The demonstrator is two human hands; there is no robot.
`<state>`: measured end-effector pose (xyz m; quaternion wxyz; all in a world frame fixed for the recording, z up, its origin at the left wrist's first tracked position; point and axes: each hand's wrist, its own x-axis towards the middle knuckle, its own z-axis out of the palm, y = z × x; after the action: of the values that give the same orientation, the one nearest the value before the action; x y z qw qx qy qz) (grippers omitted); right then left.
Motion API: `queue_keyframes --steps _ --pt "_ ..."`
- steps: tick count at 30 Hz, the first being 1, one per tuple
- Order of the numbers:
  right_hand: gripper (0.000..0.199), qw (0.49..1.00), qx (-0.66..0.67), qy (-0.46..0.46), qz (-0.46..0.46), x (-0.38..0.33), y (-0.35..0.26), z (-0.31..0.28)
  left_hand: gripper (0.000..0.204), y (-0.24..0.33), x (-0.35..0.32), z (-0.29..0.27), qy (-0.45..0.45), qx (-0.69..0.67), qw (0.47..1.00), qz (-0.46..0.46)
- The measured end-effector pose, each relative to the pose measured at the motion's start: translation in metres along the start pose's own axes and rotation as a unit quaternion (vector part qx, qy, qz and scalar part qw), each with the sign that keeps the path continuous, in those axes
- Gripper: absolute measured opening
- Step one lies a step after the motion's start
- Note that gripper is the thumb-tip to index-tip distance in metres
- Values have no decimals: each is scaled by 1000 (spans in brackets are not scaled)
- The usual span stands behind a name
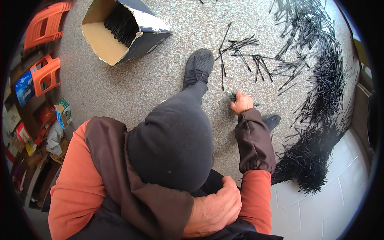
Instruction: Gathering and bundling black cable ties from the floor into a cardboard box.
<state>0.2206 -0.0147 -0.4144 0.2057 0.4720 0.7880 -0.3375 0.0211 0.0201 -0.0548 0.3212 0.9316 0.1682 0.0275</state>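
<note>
Black sticks [233, 97], thin and straight, are enclosed in my right hand [243, 103]; their number cannot be determined, since my fingers cover most of their length; short ends show at both sides of the fist. Location: low over the speckled floor [152, 74], between my two shoes, the left shoe [199, 66] in full view and the right shoe [272, 121] partly hidden by my forearm. Long axis of the held sticks: mainly left to right, the right end slightly nearer to me; which end is the tip, I cannot tell.

Hands, two: the right is closed about the sticks; the left hand [216, 206] rests at my lap with fingers curled, and whether anything is inside it I cannot tell.

Loose stock: one small scatter [244, 43] lies beyond my right hand, some pieces pointing away from me, others lying crosswise; one long pile [326, 80] curves down the right side, its pieces overlapping beyond counting and pointing many ways. Cartons of sticks: one open carton [96, 40], upper left, torn at the edge, with a dense batch inside; orange plastic stools [50, 23] stand at far left in two groups.
</note>
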Motion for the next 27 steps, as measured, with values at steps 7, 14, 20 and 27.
queue_keyframes --steps 7,14,20,27 --pt "29 956 133 151 214 53 -37 -40 38 -2 -4 0 9 14 1000 17" --pt "41 970 49 220 88 109 -53 -52 40 -7 -10 -2 18 7 1000 8" --pt "31 986 64 126 86 99 -44 -48 41 -11 -18 -5 16 16 1000 -10" --pt "27 821 424 281 260 55 3 -13 42 -14 -22 -6 26 -15 1000 -8"
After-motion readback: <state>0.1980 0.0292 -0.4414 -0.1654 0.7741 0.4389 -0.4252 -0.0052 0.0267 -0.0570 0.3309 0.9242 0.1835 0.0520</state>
